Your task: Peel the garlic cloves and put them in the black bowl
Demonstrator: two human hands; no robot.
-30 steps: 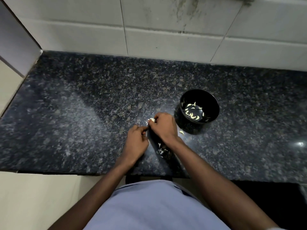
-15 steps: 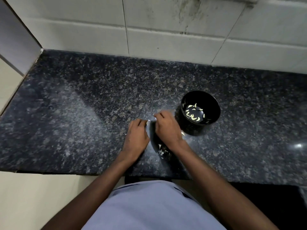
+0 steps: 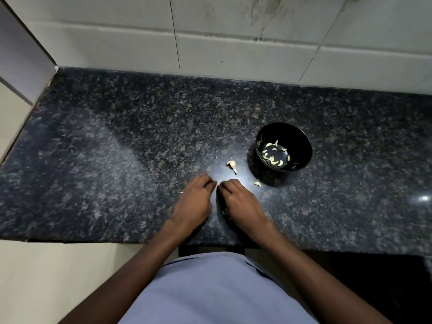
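Granite: the dark speckled counter [image 3: 117, 160] carries everything; it ends at a tiled wall [image 3: 233, 43] at the back edge.
Black bowl: the black bowl [image 3: 301, 146] stands right of the counter's middle, with about 12 pale peeled cloves [image 3: 272, 160] on its bottom.
Unpeeled piece: a garlic piece [image 3: 232, 165] with papery skin lies on the counter just left of the bowl, apart from it. Its long axis runs from back-left to front-right, with the thin tip toward the front edge.
Loose clove: 1 small peeled clove [image 3: 257, 183] lies on the counter at the front-left foot of the bowl, outside it.
Left hand: the left hand [image 3: 195, 202] is knuckles up near the front edge, fingers curled downward. I cannot tell if it holds something.
Right hand: the right hand [image 3: 238, 202] is just beside the left one, fingertips nearly meeting it, fingers also curled. A pale scrap, maybe skin, shows at its left side; whether it pinches anything I cannot tell.
Key relation: the garlic piece lies behind both hands, toward the back edge and a little right. The right hand is nearer to it and also nearer to the bowl and the loose clove.
Judgement: much is already peeled; the next reach probably goes forward with the right hand, taking the piece across its short width.
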